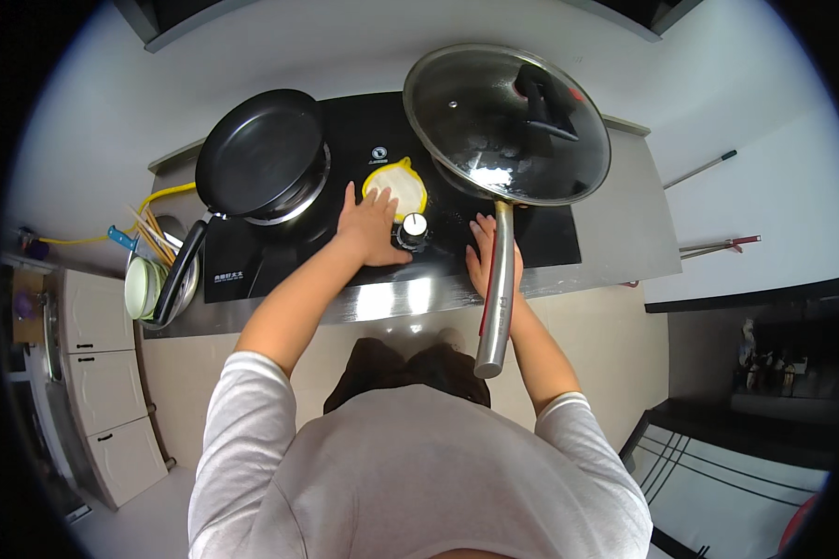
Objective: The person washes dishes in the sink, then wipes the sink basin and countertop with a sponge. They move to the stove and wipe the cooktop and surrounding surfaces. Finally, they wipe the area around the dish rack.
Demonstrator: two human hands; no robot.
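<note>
My left hand point(372, 229) lies palm down over the black glass gas cooktop point(360, 115), its fingers spread. The fingertips overlap a round white cloth pad point(396, 184) with yellow trim and a small loop. Just right of this hand stands a silver-topped control knob point(414, 224). My right hand point(482, 257) rests at the cooktop's front, fingers apart, partly hidden by the steel wok handle point(496, 314) passing above it. Over the right burner sits the wok, covered by a glass lid point(489, 133) with a black grip. No held object shows in either hand.
A black frying pan point(260, 154) stands on the left burner, its black handle point(182, 269) pointing towards me. Beyond it, a metal basin point(193, 279) holds green-rimmed bowls point(140, 286), chopsticks point(155, 236) and a blue-handled utensil point(121, 237). A yellow hose point(171, 190) runs behind.
</note>
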